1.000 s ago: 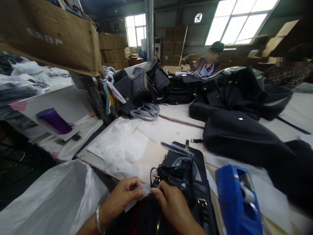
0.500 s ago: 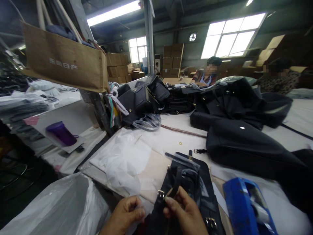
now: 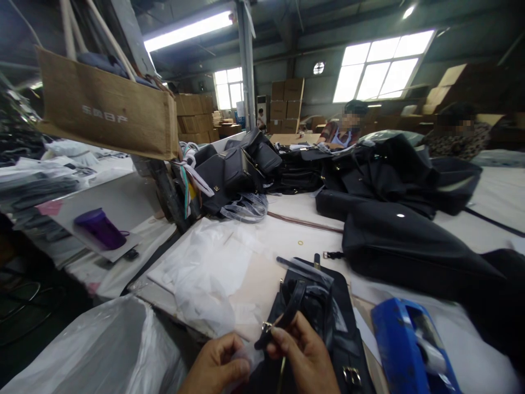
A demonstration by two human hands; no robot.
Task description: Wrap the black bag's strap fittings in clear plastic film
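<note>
At the bottom edge my right hand [image 3: 305, 355] pinches a black strap [image 3: 287, 314] with a metal buckle, lifted off a black bag [image 3: 328, 312] that lies on the white table [image 3: 283, 230]. Close to its left, my left hand [image 3: 215, 369] is closed on a small piece of clear plastic film [image 3: 248, 355] near the strap's buckle end. A clear plastic wrapper lies over the bag's upper part.
A blue tape dispenser [image 3: 410, 350] sits right of the bag. Crumpled white tissue paper [image 3: 205, 273] lies to the left, a big plastic sack [image 3: 82, 350] below it. Piles of black bags [image 3: 402, 230] fill the table behind. A purple cup [image 3: 100, 230] stands left. People sit far back.
The view tilted up. My right hand raised the strap's buckle end off the bag, and my left hand kept the plastic film close beside it.
</note>
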